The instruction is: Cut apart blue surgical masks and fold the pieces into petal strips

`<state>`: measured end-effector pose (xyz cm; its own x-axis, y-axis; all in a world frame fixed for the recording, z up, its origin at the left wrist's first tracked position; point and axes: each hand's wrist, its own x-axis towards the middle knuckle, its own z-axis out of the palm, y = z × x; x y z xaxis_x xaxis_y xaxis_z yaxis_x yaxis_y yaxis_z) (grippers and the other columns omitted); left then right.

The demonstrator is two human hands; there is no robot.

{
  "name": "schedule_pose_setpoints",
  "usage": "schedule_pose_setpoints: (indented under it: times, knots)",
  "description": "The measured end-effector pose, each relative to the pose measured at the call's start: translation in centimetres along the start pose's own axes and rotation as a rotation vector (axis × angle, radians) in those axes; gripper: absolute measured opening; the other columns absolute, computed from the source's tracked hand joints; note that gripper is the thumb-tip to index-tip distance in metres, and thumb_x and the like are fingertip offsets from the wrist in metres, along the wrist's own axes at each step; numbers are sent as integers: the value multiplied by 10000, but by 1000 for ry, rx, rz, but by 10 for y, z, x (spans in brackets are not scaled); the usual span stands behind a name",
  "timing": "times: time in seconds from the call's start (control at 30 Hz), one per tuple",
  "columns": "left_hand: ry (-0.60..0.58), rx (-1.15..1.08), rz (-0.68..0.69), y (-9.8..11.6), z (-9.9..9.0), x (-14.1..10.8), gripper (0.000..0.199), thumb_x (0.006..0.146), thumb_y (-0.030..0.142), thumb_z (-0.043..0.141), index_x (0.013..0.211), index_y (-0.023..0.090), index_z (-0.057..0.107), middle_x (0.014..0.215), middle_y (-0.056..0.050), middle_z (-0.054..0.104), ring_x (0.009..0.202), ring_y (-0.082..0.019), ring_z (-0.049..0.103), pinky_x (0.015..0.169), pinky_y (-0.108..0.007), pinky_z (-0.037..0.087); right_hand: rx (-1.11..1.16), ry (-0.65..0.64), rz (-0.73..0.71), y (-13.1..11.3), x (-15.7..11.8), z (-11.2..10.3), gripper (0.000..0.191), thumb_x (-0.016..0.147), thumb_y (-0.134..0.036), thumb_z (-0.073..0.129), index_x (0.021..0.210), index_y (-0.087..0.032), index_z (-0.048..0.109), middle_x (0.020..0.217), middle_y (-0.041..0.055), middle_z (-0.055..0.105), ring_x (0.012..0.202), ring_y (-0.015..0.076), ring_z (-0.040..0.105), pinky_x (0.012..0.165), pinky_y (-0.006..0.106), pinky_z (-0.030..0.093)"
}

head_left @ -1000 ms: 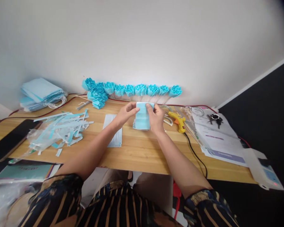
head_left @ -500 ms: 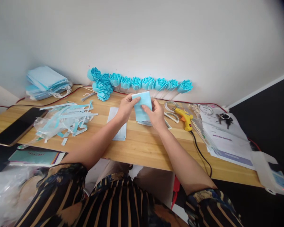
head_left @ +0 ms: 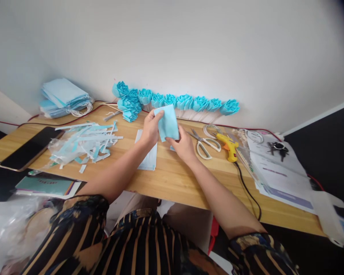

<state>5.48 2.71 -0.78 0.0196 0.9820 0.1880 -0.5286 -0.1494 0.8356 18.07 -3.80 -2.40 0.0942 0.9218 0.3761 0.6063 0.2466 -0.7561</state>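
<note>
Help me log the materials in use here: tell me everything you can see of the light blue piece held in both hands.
The light blue piece is a small, roughly rectangular sheet that looks like thin, soft mask fabric, pale and plain on the side facing the camera. It is held up above the wooden table, tilted slightly, clear of the surface. The left hand grips its left edge near the top; the right hand holds its lower right corner from below. Any pleats are too faint to tell.

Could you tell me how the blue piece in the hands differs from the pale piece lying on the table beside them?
The blue piece is held up off the table by the left hand and right hand; the pale piece lies flat, untouched. The blue piece is a stronger blue, the pale piece nearly white. Both are rectangular sheets.
</note>
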Motion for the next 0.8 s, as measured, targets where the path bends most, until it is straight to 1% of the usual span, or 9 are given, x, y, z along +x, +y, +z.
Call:
schedule_pose_setpoints:
  times: [0.07, 0.13, 0.23, 0.3, 0.33, 0.47, 0.57, 0.67, 0.8]
  knots:
    - [0, 24, 12, -3, 0, -1, 320, 761, 429, 732, 870, 174, 573, 758, 13, 594, 675, -112, 540, 647, -225, 433, 25, 3, -17, 1, -2, 5, 569, 715, -270, 741, 1262, -204, 600, 1084, 85, 727, 920, 269, 653, 781, 357, 496]
    - [-1, 77, 35, -5, -1, 0, 323, 780, 443, 714, 887, 176, 567, 765, 14, 587, 673, -108, 526, 643, -221, 424, 57, -15, -11, 1, -3, 8, 601, 714, -268, 748, 1292, -217, 589, 1091, 82, 729, 935, 271, 660, 790, 364, 504]
    - [11, 168, 78, -6, -3, 2, 269, 817, 411, 674, 884, 179, 557, 747, 22, 560, 662, -102, 498, 640, -217, 407, 137, -118, -2, 2, -3, 7, 651, 715, -301, 763, 1333, -227, 573, 981, 54, 740, 841, 239, 668, 758, 356, 516]
    - [20, 227, 126, -5, -4, 3, 210, 839, 366, 641, 862, 180, 548, 730, 28, 533, 657, -100, 478, 638, -216, 395, 226, -194, 7, 3, -1, 3, 688, 734, -382, 759, 1369, -224, 547, 910, 36, 729, 770, 207, 658, 719, 341, 520]
    - [14, 258, 153, -4, -4, 3, 183, 847, 343, 626, 847, 180, 543, 727, 30, 521, 660, -100, 472, 640, -217, 390, 281, -205, 12, 4, 1, -1, 690, 757, -438, 737, 1380, -220, 537, 891, 34, 721, 755, 196, 653, 700, 332, 520]
    - [-46, 439, 238, -1, -1, -2, 136, 855, 278, 591, 795, 179, 521, 723, 31, 500, 677, -104, 461, 655, -226, 381, 486, -95, 31, 7, 9, -18, 606, 853, -601, 579, 1329, -227, 565, 944, 55, 714, 839, 186, 661, 678, 300, 528]
    - [-94, 593, 292, -2, 3, -9, 168, 852, 274, 586, 747, 182, 493, 695, 33, 485, 670, -110, 454, 649, -239, 372, 521, -17, 41, 6, 13, -27, 548, 857, -642, 542, 1226, -244, 620, 971, 44, 706, 847, 175, 659, 669, 281, 528]
    - [-181, 661, 309, -2, 8, -16, 204, 848, 289, 583, 712, 184, 472, 661, 35, 473, 648, -113, 452, 618, -247, 357, 504, 48, 26, 4, 14, -30, 486, 826, -618, 604, 1126, -239, 659, 947, 24, 692, 810, 162, 636, 681, 280, 521]
    - [-277, 756, 295, 0, 12, -22, 183, 840, 285, 579, 711, 174, 511, 664, 24, 529, 656, -122, 495, 609, -251, 358, 411, 61, -17, 5, 15, -32, 358, 785, -527, 691, 972, -222, 674, 865, -4, 681, 733, 139, 587, 645, 266, 480]
